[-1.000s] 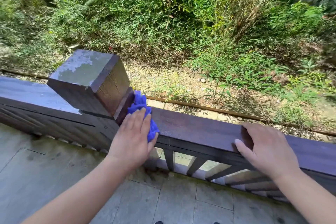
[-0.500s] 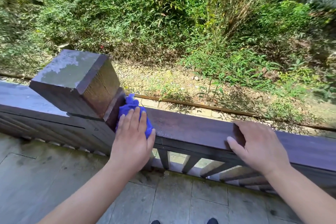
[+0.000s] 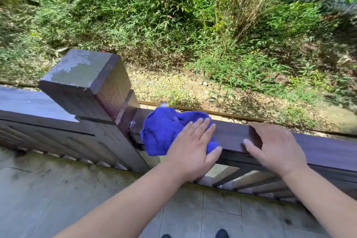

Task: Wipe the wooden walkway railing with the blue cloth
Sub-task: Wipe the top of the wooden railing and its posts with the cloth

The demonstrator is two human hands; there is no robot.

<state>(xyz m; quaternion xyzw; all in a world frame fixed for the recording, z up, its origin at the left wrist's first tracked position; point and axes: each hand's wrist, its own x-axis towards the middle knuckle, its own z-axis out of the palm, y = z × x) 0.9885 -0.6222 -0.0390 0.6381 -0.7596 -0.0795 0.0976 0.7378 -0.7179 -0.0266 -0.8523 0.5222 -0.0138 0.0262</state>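
Note:
A dark wooden railing [image 3: 318, 147] runs across the view from a square post [image 3: 85, 81] on the left. A crumpled blue cloth [image 3: 164, 131] lies over the top rail just right of the post. My left hand [image 3: 193, 149] presses flat on the cloth's right part, fingers together, thumb over the rail's near edge. My right hand [image 3: 276, 147] rests on the rail farther right, fingers curled over its top and thumb on the near face.
Grey paving slabs [image 3: 58, 189] make up the walkway floor on my side. Slanted balusters [image 3: 251, 177] fill the space under the rail. Beyond the railing are bare ground, a low border strip [image 3: 212, 111] and dense green bushes.
My left hand has slid the cloth to the right, away from the post, and more of the cloth now shows spread on the rail. My right hand has kept its hold.

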